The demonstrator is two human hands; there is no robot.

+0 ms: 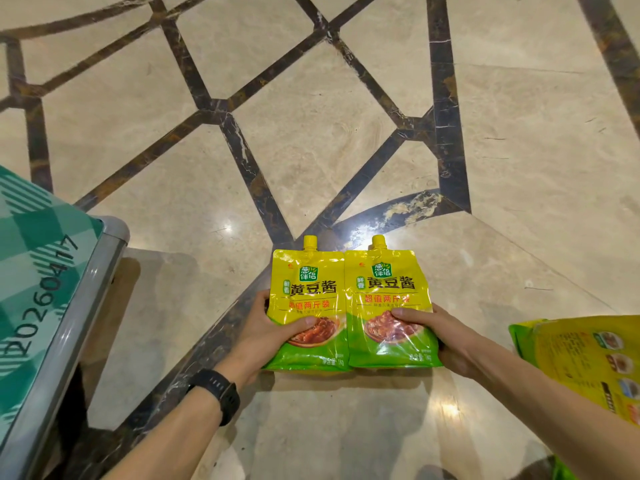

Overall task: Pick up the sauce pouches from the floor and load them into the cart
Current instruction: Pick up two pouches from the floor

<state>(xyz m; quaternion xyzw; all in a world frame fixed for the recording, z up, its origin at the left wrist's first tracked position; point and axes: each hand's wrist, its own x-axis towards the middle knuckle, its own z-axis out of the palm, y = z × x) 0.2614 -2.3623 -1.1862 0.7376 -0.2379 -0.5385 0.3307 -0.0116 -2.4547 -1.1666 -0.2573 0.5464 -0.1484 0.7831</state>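
- The person's left hand (273, 336) grips the left pouch (308, 289), a glossy yellow-and-green plastic sauce bag with a yellow screw cap. The thumb is pressed across the front low down and the fingers are wrapped behind.
- The right hand (440, 337) holds the right pouch (388, 285), same kind of bag, same way: thumb on the front, fingers curled round the outer edge.
- Both bags sit side by side, edges touching, spouts pointing away from the person, over the beige marble floor (311, 133) with dark inlaid strips. Honestly can't tell if their bottoms touch the floor or hang just above it.
- A black watch (221, 393) is on the left wrist.
- The cart (86, 282), grey metal rim with green checked fabric and printed digits, stands off to the left, well apart from both bags.
- A third pouch (588, 358), back side up, lies near the right forearm.
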